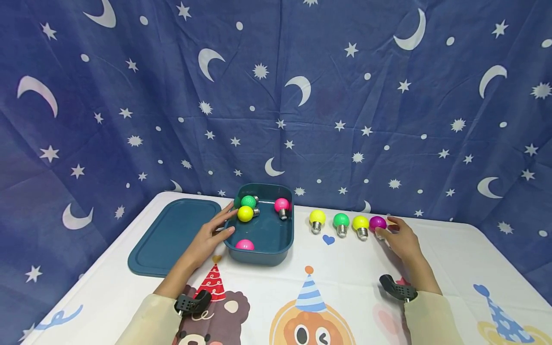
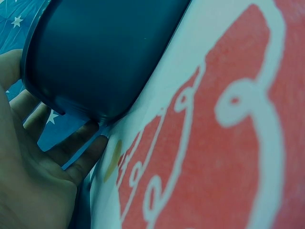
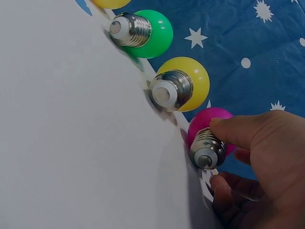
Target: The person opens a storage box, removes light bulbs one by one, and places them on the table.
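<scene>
My left hand lies along the left side of a dark teal box, its fingers extended and fingertips at the rim. In the left wrist view the box wall is beside the spread fingers. Inside the box are a green light bulb, a yellow bulb, a pink bulb and another pink bulb, partly hidden by the front wall. My right hand pinches a purple light bulb at the right end of a row, thumb by its metal screw base.
Left of the purple bulb stand a yellow bulb, a green bulb and another yellow bulb. A flat teal lid lies left of the box. A blue starry curtain hangs behind the white printed tablecloth.
</scene>
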Tool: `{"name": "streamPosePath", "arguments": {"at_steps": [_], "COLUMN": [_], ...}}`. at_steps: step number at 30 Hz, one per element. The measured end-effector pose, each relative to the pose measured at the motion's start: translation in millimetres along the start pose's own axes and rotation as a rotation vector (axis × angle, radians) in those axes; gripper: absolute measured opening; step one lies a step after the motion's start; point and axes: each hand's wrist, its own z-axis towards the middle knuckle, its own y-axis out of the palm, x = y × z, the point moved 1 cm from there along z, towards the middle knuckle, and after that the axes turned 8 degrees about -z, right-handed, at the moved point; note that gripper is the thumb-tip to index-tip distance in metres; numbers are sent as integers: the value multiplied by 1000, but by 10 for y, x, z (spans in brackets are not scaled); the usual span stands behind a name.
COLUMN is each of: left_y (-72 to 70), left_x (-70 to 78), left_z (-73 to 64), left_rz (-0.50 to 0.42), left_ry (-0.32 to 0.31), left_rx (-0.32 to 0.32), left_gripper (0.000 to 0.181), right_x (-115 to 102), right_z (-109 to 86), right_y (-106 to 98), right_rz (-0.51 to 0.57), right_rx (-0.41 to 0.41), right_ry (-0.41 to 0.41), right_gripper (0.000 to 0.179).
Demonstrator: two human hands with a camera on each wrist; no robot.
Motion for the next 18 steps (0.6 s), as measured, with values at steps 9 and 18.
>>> {"name": "streamPosePath", "arguments": {"at_steps": [9, 18], "left_y": [-6, -9], "left_x": [-13, 4], "left_z": [-5, -17], "left_rz": [16, 11], "left_ry": [0, 1], "left_rx": [5, -3], "left_gripper": [48, 51], "right_x": [0, 25], "right_z": [8, 26], "right_y": [13, 8], "right_rz": [6, -7], "right_rx": [14, 73], "right_ry": [-22, -8], "right_gripper": [67, 65]}}
